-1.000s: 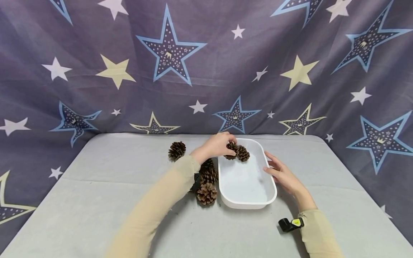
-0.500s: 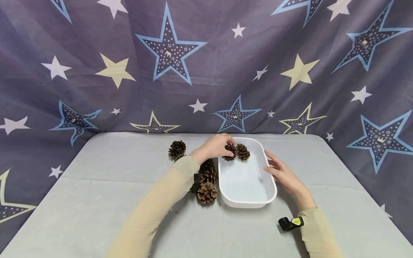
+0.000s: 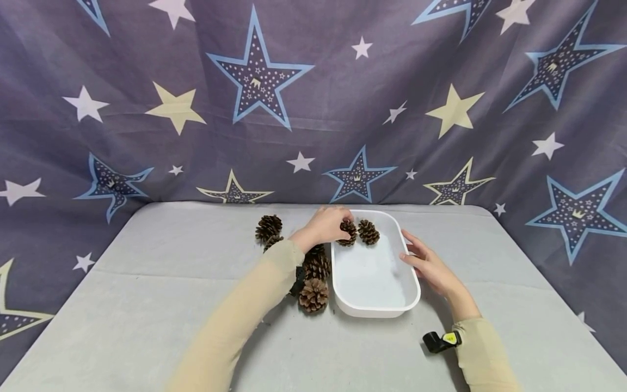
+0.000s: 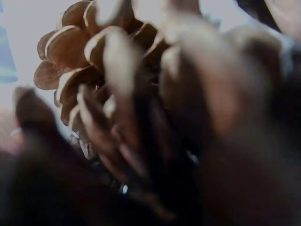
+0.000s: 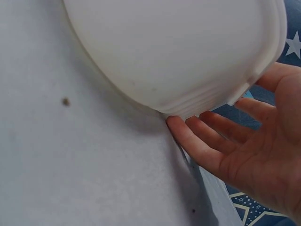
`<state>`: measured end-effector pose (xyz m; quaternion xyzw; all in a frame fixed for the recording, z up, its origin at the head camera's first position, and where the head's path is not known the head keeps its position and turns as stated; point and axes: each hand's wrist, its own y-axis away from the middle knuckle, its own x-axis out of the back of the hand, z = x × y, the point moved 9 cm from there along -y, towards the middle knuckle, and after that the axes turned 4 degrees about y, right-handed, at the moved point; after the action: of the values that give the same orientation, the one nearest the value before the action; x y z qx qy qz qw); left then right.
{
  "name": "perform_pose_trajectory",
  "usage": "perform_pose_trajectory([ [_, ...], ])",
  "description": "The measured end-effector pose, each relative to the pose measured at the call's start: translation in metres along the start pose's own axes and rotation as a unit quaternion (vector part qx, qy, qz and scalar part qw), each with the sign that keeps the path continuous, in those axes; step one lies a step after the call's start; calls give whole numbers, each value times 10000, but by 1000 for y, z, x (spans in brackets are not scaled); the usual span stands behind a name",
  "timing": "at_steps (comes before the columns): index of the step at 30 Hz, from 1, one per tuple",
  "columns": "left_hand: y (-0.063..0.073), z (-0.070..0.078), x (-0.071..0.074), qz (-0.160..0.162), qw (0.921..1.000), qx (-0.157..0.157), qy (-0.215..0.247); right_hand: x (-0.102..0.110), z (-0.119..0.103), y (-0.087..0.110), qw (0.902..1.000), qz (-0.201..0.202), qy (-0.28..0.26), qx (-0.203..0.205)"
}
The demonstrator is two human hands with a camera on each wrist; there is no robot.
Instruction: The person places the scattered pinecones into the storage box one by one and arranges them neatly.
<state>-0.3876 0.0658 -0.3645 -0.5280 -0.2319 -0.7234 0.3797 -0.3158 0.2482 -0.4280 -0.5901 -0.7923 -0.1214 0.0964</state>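
My left hand (image 3: 327, 224) reaches over the left rim of a white plastic tub (image 3: 374, 272) and grips a brown pine cone (image 3: 349, 233) at its far left corner. Another pine cone (image 3: 369, 232) lies to the right inside the tub, apart from the held one. My right hand (image 3: 431, 267) holds the tub's right side, thumb over the rim and fingers against the outer wall; in the right wrist view the fingertips (image 5: 176, 123) touch that wall (image 5: 178, 56). In the left wrist view, large blurred pine cone scales (image 4: 70, 47) hide most of the fingers.
Left of the tub, several pine cones sit on the grey-covered table (image 3: 147, 316), among them a front one (image 3: 313, 295) and a far one (image 3: 268, 227); my left forearm partly covers this group. A dark star-printed curtain (image 3: 313, 109) hangs behind the table.
My left hand has shifted slightly left with its pine cone, so a gap now shows between the two cones in the tub. My right hand and the tub have stayed put.
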Motion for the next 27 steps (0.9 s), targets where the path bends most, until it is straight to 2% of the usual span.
perform_pose_trajectory([
  [8,-1,-2,-5,-121,9999,105,-39,0,0,1,10000,18,3,9],
  [19,-3,-3,-13,-260,9994,90,-194,-1,-1,0,10000,-18,-6,19],
  [27,-3,-2,-11,-291,9994,22,-162,0,0,0,10000,0,-7,5],
])
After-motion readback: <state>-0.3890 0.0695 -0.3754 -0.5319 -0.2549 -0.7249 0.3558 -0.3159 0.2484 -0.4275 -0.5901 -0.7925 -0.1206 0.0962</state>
